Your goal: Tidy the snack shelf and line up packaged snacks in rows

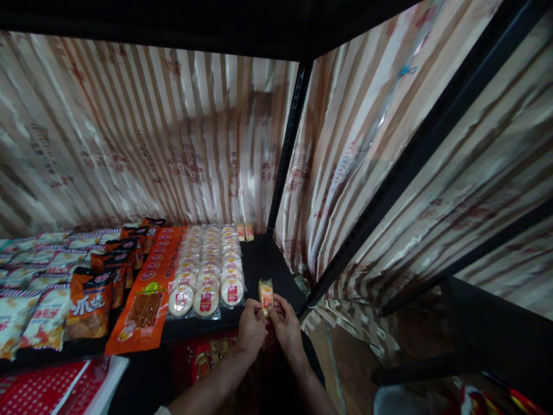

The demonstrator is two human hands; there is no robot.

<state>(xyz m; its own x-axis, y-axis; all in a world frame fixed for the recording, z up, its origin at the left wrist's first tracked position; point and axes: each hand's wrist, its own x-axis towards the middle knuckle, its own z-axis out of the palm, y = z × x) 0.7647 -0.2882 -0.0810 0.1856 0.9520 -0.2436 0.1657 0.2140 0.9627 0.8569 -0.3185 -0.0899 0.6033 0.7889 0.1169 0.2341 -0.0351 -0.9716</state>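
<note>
Between my two hands, near the front edge of the black shelf (pixel 270 259), is a small yellow snack packet (pixel 266 295) with a red and white label. My left hand (pixel 252 327) pinches its lower left side. On the other side, the fingers of my right hand (pixel 285 325) close on the packet's lower right. Two similar small yellow packets (pixel 245 232) stand at the back of the shelf by the post. To the left of my hands lie overlapping rows of round white crackers (pixel 206 300) in clear wrappers. Below my left forearm, a red basket (pixel 184 360) holds several more yellow packets.
Left of the crackers lie a long orange snack pouch (pixel 142 305), orange-black bags (pixel 88 302) and white snack bags (pixel 45 317). A red dotted package (pixel 56 386) is at lower left. Black metal posts (pixel 288 144) and a striped curtain (pixel 194 132) border the shelf.
</note>
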